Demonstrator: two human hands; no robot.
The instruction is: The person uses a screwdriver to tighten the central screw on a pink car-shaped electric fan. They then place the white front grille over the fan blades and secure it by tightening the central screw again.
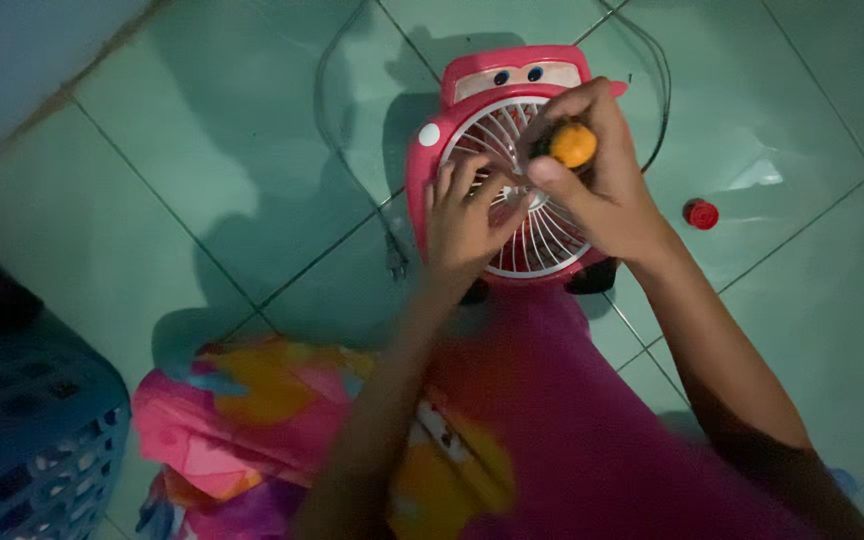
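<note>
the red car-shaped fan (512, 170) lies on the green tiled floor (202, 170), its white grille (537, 235) facing up toward the camera. the right hand (602, 180) is closed around a screwdriver with an orange handle (573, 145), holding it upright over the middle of the grille, the tip hidden behind the fingers. the left hand (467, 220) rests on the grille's left side, fingers spread loosely and gripping nothing (it looks to be steadying the housing). a small red cap (700, 213) sits apart on the floor to the right of the fan, and the fan's dark cord (392, 255) trails off to the left. judging by this, the work on the grille is at an early or middle stage: the grille is still seated on the fan and the tool is engaged at it. a blue plastic basket (32, 440) and bright cloth (242, 420) lie at the lower left.
</note>
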